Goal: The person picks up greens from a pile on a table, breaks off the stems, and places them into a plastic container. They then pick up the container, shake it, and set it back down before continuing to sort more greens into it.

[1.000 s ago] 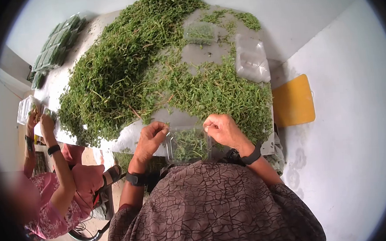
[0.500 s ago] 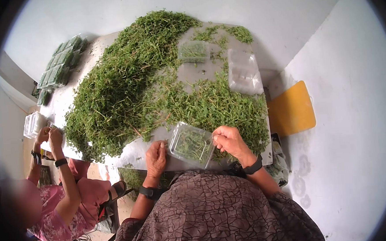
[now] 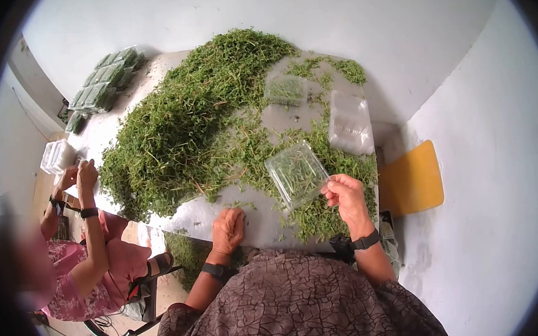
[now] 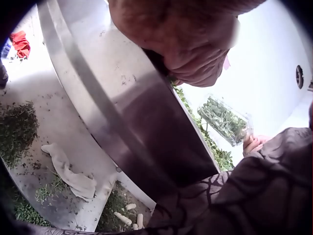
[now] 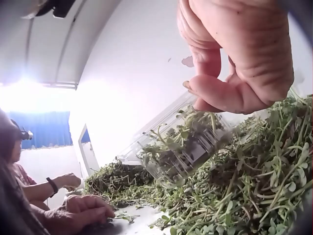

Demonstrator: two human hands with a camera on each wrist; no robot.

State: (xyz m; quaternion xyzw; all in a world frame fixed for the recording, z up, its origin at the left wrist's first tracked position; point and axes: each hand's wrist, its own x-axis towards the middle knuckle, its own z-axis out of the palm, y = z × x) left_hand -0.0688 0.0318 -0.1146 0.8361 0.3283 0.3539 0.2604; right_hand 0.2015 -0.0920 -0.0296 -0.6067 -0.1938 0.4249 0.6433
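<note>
Head view: right hand (image 3: 346,197), fingers and thumb pinched on the near right corner of a clear plastic clamshell box (image 3: 296,174) part-filled with green sprigs, held tilted above the loose herbs at the near right of the metal table (image 3: 192,217). Left hand (image 3: 228,228), fingers together and lying flat on bare table at the near edge, holding nothing. Large herb heap (image 3: 192,117) across the middle and left; a second filled box (image 3: 285,90) far right; a stack of empty boxes (image 3: 349,123) right; packed boxes (image 3: 100,83) far left. Another person's hands (image 3: 78,176) work at the left edge. Yellow board (image 3: 412,177) on the floor, right.

Left wrist view: left hand (image 4: 186,39) pressed on the table rim; box (image 4: 224,120) aloft beyond it. Cloth (image 4: 71,171) on the floor below.

Right wrist view: fingertips (image 5: 215,95) clamped on the box (image 5: 178,144) rim, lid apparently closed.

Handling, as judged: light, thin-walled, flexible, smooth and rather slippery; liable to buckle or spring open if squeezed mid-panel. Best taken at the stiffer rim or corner.
</note>
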